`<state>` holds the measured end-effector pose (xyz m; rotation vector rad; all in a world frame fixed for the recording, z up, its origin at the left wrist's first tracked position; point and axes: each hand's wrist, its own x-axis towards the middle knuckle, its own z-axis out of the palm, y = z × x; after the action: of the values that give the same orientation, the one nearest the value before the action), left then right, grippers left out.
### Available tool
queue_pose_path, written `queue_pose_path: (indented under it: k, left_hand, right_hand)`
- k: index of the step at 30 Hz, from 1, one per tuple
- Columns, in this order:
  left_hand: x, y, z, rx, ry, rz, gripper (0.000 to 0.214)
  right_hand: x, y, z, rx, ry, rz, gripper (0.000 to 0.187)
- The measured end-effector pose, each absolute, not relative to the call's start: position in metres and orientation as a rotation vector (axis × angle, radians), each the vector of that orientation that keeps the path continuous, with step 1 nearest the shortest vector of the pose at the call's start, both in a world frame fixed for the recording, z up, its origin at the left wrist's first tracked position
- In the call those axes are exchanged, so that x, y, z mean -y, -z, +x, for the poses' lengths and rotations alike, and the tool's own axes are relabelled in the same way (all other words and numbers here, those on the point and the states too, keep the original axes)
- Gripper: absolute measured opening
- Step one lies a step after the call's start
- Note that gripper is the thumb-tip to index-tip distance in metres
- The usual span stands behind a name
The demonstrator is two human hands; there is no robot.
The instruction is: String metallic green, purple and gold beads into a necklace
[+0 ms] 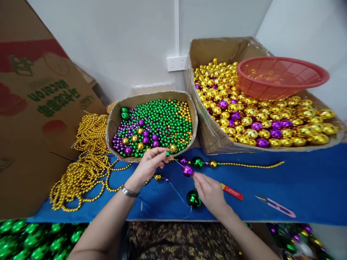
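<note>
My left hand point(152, 163) pinches a small green bead point(168, 154) at the front of the smaller bead box. A thin string runs from there to a shiny purple ball point(187, 170), which the fingertips of my right hand point(209, 191) grip at its lower right side. Behind that ball, a large green ball point(197, 162) and a gold ball point(213, 164) lie in line with a gold bead strand point(252, 165). Below my right hand sits another large green ball point(193, 199), with loose white string point(177, 193) leading to a gold ball point(157, 176).
A cardboard box point(108, 133) of small beads stands ahead, a larger box point(202, 139) of gold balls with a red basket point(282, 88) at right. Gold bead chains point(73, 177) pile at left. A red-handled cutter point(232, 192) and pink thread snips point(276, 206) lie on the blue table point(311, 180).
</note>
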<state>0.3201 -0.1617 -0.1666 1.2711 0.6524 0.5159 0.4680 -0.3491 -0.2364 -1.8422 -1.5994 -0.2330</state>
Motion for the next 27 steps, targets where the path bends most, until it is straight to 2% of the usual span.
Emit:
queue_pose_path:
  k: [4,9,12,16,19,22,27]
  left_hand:
    - [0.166,0.164,0.321,-0.677,-0.484,1.581,0.03]
    - [0.157,0.163,0.334,-0.66,-0.428,1.78,0.04]
    - [0.138,0.168,0.35,-0.667,-0.481,2.207,0.038]
    - [0.117,0.178,0.371,-0.478,-0.219,2.764,0.037]
    - [0.115,0.183,0.373,-0.513,-0.222,2.709,0.03]
    - [0.122,0.182,0.361,-0.493,-0.385,2.392,0.035]
    - [0.138,0.172,0.336,-0.432,-0.442,1.96,0.042]
  right_hand:
    - [0.35,0.236,0.468,1.62,0.302,-1.885,0.027]
    - [0.351,0.236,0.468,1.508,0.141,-1.814,0.025]
    - [0.352,0.237,0.47,1.446,0.105,-1.812,0.024]
    - [0.354,0.237,0.473,1.427,0.142,-1.807,0.023]
    - [0.355,0.235,0.475,1.419,0.162,-1.828,0.023]
    - [0.355,0.235,0.478,1.443,0.177,-1.852,0.024]
    - [0.353,0.237,0.479,1.503,0.194,-1.874,0.025]
